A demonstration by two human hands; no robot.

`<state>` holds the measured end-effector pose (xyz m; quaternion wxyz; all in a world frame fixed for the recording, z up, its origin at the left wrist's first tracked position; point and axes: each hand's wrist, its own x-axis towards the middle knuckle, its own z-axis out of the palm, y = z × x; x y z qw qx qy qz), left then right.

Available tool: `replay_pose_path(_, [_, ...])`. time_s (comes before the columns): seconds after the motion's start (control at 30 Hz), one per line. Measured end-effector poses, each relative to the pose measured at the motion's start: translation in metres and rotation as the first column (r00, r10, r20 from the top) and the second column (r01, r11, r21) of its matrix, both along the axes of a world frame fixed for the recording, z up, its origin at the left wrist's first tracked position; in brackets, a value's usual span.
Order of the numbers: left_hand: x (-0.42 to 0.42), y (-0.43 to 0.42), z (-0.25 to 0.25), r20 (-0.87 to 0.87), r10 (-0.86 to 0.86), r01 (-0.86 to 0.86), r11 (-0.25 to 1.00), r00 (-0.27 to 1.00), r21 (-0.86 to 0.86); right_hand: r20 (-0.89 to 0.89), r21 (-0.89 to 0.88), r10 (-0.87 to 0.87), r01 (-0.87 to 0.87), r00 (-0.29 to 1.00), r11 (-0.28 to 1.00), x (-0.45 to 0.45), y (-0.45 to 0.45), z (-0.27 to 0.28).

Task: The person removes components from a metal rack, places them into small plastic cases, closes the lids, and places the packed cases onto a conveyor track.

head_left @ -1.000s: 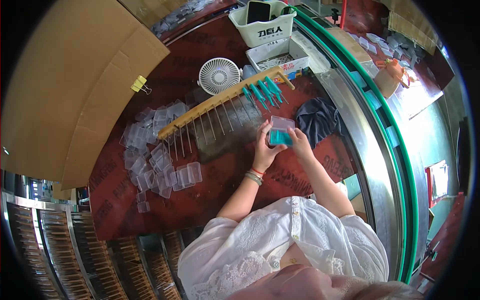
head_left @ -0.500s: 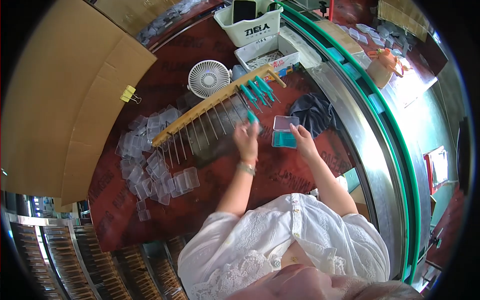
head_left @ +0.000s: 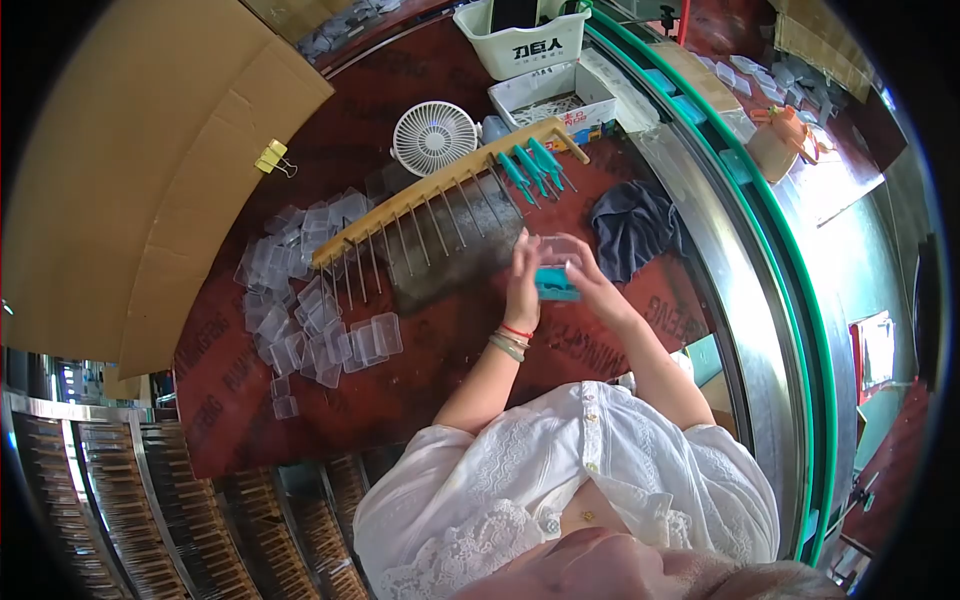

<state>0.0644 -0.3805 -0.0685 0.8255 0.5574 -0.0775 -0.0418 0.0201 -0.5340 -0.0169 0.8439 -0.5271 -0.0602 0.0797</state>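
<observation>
A small clear plastic box (head_left: 558, 285) with teal pieces inside is between my hands, above the front of the dark red table. My right hand (head_left: 600, 292) grips its right side, with the thumb at the front. My left hand (head_left: 523, 285) is against the left side, fingers pointing up and a little blurred. The transparent lid (head_left: 560, 250) stands raised behind the teal contents, partly covered by my fingers. Just beyond my hands is a wooden rack (head_left: 440, 190) with a row of metal rods. Several teal pieces (head_left: 535, 168) hang at its right end.
Loose clear plastic boxes (head_left: 320, 330) are piled on the left. A white fan (head_left: 435, 138), a white carton (head_left: 555, 98) and a white tub (head_left: 520, 45) stand behind the rack. A dark cloth (head_left: 635, 225) lies right of my hands. A green-edged conveyor (head_left: 765, 235) curves along the right.
My left hand has moved right from the rack's rods to the box, and the teal piece at its fingers is no longer seen separately. The camera view has shifted slightly.
</observation>
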Motion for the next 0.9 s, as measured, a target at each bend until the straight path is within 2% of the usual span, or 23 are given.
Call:
replay_pose_path(0.03, [-0.002,0.002,0.021,-0.38,-0.223,0.027,0.889,0.898,-0.458,0.0,-0.002,0.003,-0.003,1.0,1.0,0.001,-0.001,-0.001])
replay_pose_path(0.07, [-0.015,0.0,0.04,-0.387,-0.162,-0.021,0.904,0.908,-0.427,0.24,-0.301,-0.032,0.105,0.97,0.948,0.003,-0.001,-0.003])
replay_pose_path(0.1, [-0.018,0.001,0.039,-0.389,-0.159,-0.026,0.904,0.907,-0.428,0.465,-0.534,0.012,0.269,0.885,0.801,0.003,-0.001,0.0])
replay_pose_path(0.13, [-0.02,0.002,0.039,-0.26,-0.198,0.11,0.942,0.945,-0.317,0.302,-0.566,-0.029,0.203,0.953,0.799,0.002,-0.005,0.005])
replay_pose_path(0.17, [-0.02,0.002,0.039,-0.128,-0.254,0.229,0.956,0.959,-0.182,0.305,-0.565,-0.026,0.202,0.952,0.8,0.002,-0.007,0.01])
replay_pose_path(0.2, [-0.021,-0.002,0.042,0.019,-0.17,0.171,0.985,0.985,-0.019,0.162,-0.561,-0.041,0.127,0.986,0.818,0.002,-0.008,0.015])
replay_pose_path(0.23, [-0.022,0.0,0.044,0.02,-0.166,0.167,0.986,0.986,-0.018,0.014,-0.545,-0.052,0.051,0.999,0.837,0.001,-0.009,0.02])
replay_pose_path(0.27, [-0.022,0.002,0.047,-0.014,-0.174,0.175,0.983,0.985,0.062,-0.074,-0.571,0.002,-0.044,0.997,0.82,0.001,-0.012,0.025])
replay_pose_path(0.3, [-0.022,0.004,0.053,-0.049,-0.177,0.182,0.973,0.983,0.141,-0.071,-0.572,0.009,-0.048,0.997,0.819,0.0,-0.012,0.024])
replay_pose_path(0.33, [-0.022,0.007,0.058,-0.045,-0.17,0.174,0.975,0.985,0.141,-0.043,-0.377,0.028,-0.043,0.999,0.925,-0.003,-0.011,0.019])
replay_pose_path(0.37, [-0.022,0.009,0.064,0.051,-0.154,0.14,0.966,0.987,0.215,-0.013,-0.163,0.044,-0.045,0.999,0.986,-0.002,-0.011,0.015])
replay_pose_path(0.4, [-0.023,0.011,0.067,0.143,-0.141,0.095,0.954,0.98,0.285,-0.035,-0.171,0.056,-0.061,0.998,0.983,0.001,-0.013,0.013])
replay_pose_path(0.5, [-0.027,0.023,0.074,0.159,-0.164,0.095,0.925,0.974,0.368,-0.044,-0.323,0.063,-0.074,0.997,0.944,-0.002,-0.009,0.006])
replay_pose_path(0.53, [-0.028,0.024,0.067,0.161,-0.127,0.06,0.928,0.979,0.368,-0.047,-0.318,0.09,-0.1,0.995,0.943,-0.003,-0.004,0.004])
replay_pose_path(0.6, [-0.032,0.022,0.052,0.213,-0.042,-0.034,0.939,0.976,0.342,0.011,-0.406,-0.067,0.066,0.998,0.912,-0.008,0.008,-0.003])
replay_pose_path(0.63, [-0.034,0.028,0.05,0.232,-0.112,0.003,0.905,0.966,0.425,0.006,-0.402,-0.026,0.027,1.0,0.915,-0.013,0.011,-0.006])
replay_pose_path(0.7, [-0.036,0.044,0.043,0.499,-0.089,-0.182,0.864,0.862,0.469,0.204,-0.431,-0.094,0.175,0.974,0.885,-0.026,0.003,-0.01])
replay_pose_path(0.73, [-0.044,0.062,0.058,0.492,0.054,-0.39,0.687,0.869,0.613,0.265,-0.538,-0.19,0.309,0.945,0.784,-0.029,-0.017,-0.005])
replay_pose_path(0.77, [-0.056,0.088,0.078,0.509,0.186,-0.534,0.442,0.841,0.721,0.34,-0.622,-0.281,0.438,0.898,0.649,-0.032,-0.044,0.003])
replay_pose_path(0.8, [-0.062,0.11,0.079,0.554,0.375,-0.621,0.08,0.743,0.779,0.483,-0.619,-0.413,0.635,0.772,0.463,-0.036,-0.075,0.009])
replay_pose_path(0.83, [-0.068,0.132,0.073,0.632,0.503,-0.574,-0.29,0.589,0.766,0.562,-0.691,-0.517,0.71,0.645,0.135,-0.033,-0.125,-0.014])
replay_pose_path(0.87, [-0.071,0.161,0.056,0.664,0.478,-0.504,-0.432,0.575,0.748,0.909,-0.403,-0.2,0.894,0.366,-0.196,-0.04,-0.164,0.005])
replay_pose_path(0.9, [-0.075,0.19,0.033,0.695,0.445,-0.428,-0.562,0.565,0.708,0.88,-0.467,-0.297,0.787,0.371,-0.403,-0.051,-0.21,0.0])
